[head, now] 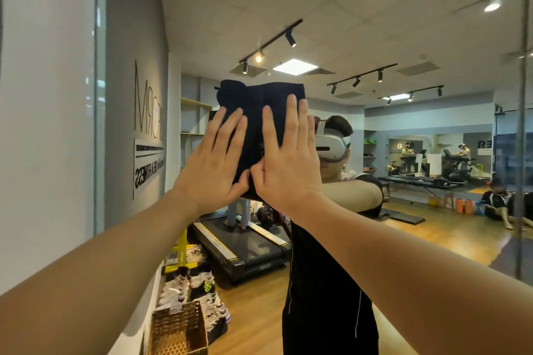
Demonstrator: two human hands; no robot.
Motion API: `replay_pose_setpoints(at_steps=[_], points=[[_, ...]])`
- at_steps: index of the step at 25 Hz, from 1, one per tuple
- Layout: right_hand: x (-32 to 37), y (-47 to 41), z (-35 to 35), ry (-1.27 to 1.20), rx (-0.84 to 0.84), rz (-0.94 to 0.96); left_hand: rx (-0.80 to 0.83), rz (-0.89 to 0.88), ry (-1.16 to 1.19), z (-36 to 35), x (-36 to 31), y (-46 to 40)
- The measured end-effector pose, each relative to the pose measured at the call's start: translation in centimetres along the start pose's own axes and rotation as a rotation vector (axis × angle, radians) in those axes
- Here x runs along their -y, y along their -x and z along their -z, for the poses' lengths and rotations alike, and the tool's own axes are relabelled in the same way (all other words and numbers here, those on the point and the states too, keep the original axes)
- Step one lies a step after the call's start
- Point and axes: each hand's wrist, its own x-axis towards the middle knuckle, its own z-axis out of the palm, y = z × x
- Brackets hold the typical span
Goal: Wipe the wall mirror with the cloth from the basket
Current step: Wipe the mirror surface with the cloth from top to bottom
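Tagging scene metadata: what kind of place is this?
Most likely a gym or fitness studio. The wall mirror reflects a treadmill, a padded bench and rows of sneakers on a wood floor.

Wicker basket [178, 328] and shoes [187, 285] on wooden floor [259, 311]

Both hands [248, 164] raised, fingers flat

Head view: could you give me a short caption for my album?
Both hands, left hand and right hand, press a dark cloth flat against the mirror.
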Motion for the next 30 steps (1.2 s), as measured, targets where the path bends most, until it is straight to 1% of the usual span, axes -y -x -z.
replay_pose_setpoints(at_steps=[6,9,12,17,22,26,30], points=[[8.6,-3.2,-3.3,-0.024,0.025,0.043,-0.019,0.036,-0.002,-0.3,8.8,4.2],[13.1,-4.6,-5.2,-0.033,0.01,0.059,-0.023,0.034,-0.016,-0.4,13.1,6.5],[17.2,-5.7,-6.9,-0.054,0.006,0.074,-0.004,0.074,-0.042,-0.3,17.0,8.7],[22.2,-7.1,-8.9,-0.057,0.015,0.091,0.015,0.079,-0.071,-0.1,21.7,11.4],[24.0,-7.3,-9.9,-0.067,0.002,0.071,0.001,0.056,-0.06,-0.3,23.1,12.1],[24.1,-6.9,-9.9,-0.089,-0.004,0.065,-0.034,0.116,-0.009,-0.5,22.2,12.5],[24.5,-4.7,-10.3,-0.105,0.015,0.069,-0.016,0.129,0.003,-0.8,21.1,14.5]])
